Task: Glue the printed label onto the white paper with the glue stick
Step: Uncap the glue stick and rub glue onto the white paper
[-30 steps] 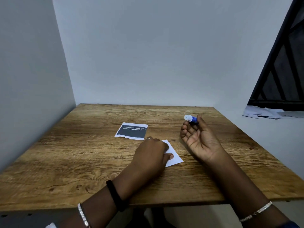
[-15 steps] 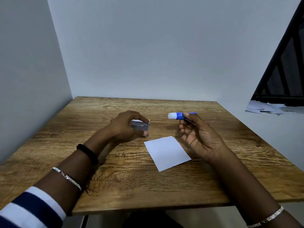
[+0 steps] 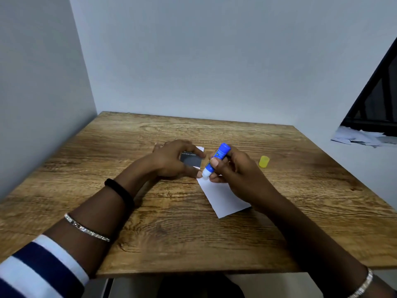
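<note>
Head view, left to right. Navy-and-white striped sleeve [image 3: 32,269] at lower left corner; on the same forearm a thin silver bracelet [image 3: 86,227], then a black elastic band [image 3: 120,190] round the wrist. Left hand [image 3: 169,161] lies over the middle of the brown wood-grain desk [image 3: 171,233], fingers and thumb curled round the small printed label [image 3: 191,160], a rectangle with a dark face, white lettering and white margin, printed side up. Label sits at the far end of the white rectangular sheet of paper [image 3: 221,196]; cannot tell whether it touches desk or sheet. White paper lies flat on desk, long axis running diagonally from centre towards the near right, its right edge partly under the right hand. Blue plastic glue stick [image 3: 217,160] with white tip is tilted, blue end up and away, white tip down on the far left corner of the white paper, just beside the left thumb tip. Right hand [image 3: 236,171] grips the glue stick, thumb across the barrel, fingers wrapped behind. Small yellow translucent cap [image 3: 264,161] stands on the desk just right of the right hand, apart from it. Second silver bracelet [image 3: 363,284] on the right wrist at lower right. Loose heap of white paper scraps [image 3: 361,136] on a ledge beyond the desk's right edge, below a dark window frame.
</note>
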